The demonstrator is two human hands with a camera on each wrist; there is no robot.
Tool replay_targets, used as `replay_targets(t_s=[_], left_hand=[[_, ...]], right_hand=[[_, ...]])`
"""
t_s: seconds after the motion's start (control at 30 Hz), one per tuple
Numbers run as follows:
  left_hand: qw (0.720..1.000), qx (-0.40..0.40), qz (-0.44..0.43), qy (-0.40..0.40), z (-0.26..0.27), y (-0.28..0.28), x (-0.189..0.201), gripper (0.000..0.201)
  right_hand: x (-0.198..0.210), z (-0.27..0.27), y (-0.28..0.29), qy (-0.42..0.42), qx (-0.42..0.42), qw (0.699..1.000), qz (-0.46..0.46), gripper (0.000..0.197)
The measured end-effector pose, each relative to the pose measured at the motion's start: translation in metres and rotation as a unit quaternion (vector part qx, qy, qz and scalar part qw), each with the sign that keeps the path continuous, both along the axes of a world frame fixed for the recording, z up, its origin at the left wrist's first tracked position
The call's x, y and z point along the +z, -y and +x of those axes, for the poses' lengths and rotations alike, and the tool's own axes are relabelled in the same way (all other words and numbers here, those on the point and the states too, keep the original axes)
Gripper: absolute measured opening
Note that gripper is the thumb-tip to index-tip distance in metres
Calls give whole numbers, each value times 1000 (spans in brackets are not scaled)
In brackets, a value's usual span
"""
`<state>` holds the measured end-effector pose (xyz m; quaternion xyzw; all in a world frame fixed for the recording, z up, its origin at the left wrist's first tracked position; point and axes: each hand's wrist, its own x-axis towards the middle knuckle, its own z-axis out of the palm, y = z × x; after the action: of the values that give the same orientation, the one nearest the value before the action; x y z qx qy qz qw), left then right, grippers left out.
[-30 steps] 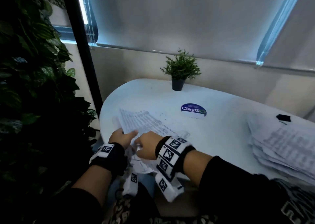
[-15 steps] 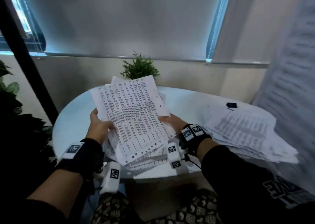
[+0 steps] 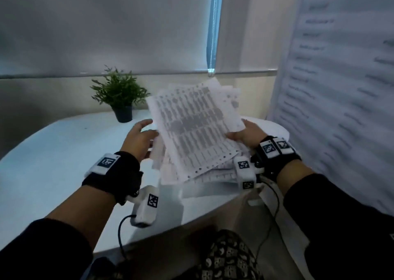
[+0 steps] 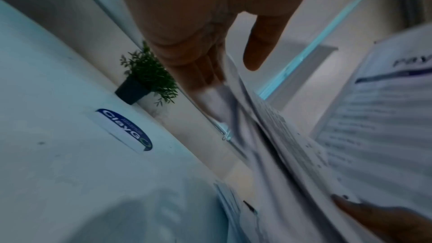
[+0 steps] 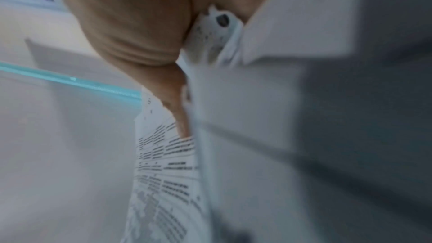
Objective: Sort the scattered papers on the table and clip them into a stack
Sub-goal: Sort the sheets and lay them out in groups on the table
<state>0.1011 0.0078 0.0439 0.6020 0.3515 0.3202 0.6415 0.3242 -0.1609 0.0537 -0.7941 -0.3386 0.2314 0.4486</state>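
Observation:
A loose bundle of printed papers [image 3: 191, 128] with punched edges is held tilted above the white round table [image 3: 53, 162]. My right hand [image 3: 238, 133] grips its right edge, thumb on top and fingers underneath; the right wrist view shows the thumb pressed on the sheets [image 5: 163, 173]. My left hand [image 3: 142, 134] lies at the left edge with straight fingers behind the papers [image 4: 268, 145] and the thumb held apart from them. In the left wrist view more sheets [image 4: 231, 200] lie on the table below, with a small dark object [image 4: 249, 206] on them.
A small potted plant [image 3: 120, 96] stands at the back of the table by the wall. A blue oval sticker [image 4: 124, 128] sits on the tabletop. A tall white printed banner [image 3: 341, 87] stands close on the right. My knees are below the table's near edge.
The bundle was picked up from the left of the table and carried right and higher. My left thumb has come off the sheets. The view has swung to the right.

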Motion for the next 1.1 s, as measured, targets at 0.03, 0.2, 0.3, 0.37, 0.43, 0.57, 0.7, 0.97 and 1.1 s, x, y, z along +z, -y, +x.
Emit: replay_targets(t_s=[0.03,0.2,0.3,0.37,0.43,0.57,0.7,0.97,1.1], left_hand=[[1000,-20,-5,-18,12,2,1,34],[982,-70,65,-160,59,0,-11,30],[968,-83,92,-218,82,-1,-22,32],[952,-101,117,-263,95,0,-31,31],[930,-117,154,-312,107,0,-38,32],[875,-145,216,-408,134,-1,-42,41],[822,-169,239,-489,171,5,-51,71],[832,-213,161,-487,213,51,-58,59],[817,-246,141,-503,212,63,-56,49]], right_hand=[[6,16,11,8,-34,999,-16,56],[10,91,55,114,-125,966,-197,68],[-13,111,65,102,-140,950,-259,58],[-30,117,67,92,-133,942,-294,69],[-44,125,68,84,-159,937,-299,78],[-44,141,80,117,-197,920,-318,71],[-49,150,87,8,-154,951,-266,76],[-82,170,82,-249,-106,955,-119,78],[-73,149,84,-273,-58,954,-109,35]])
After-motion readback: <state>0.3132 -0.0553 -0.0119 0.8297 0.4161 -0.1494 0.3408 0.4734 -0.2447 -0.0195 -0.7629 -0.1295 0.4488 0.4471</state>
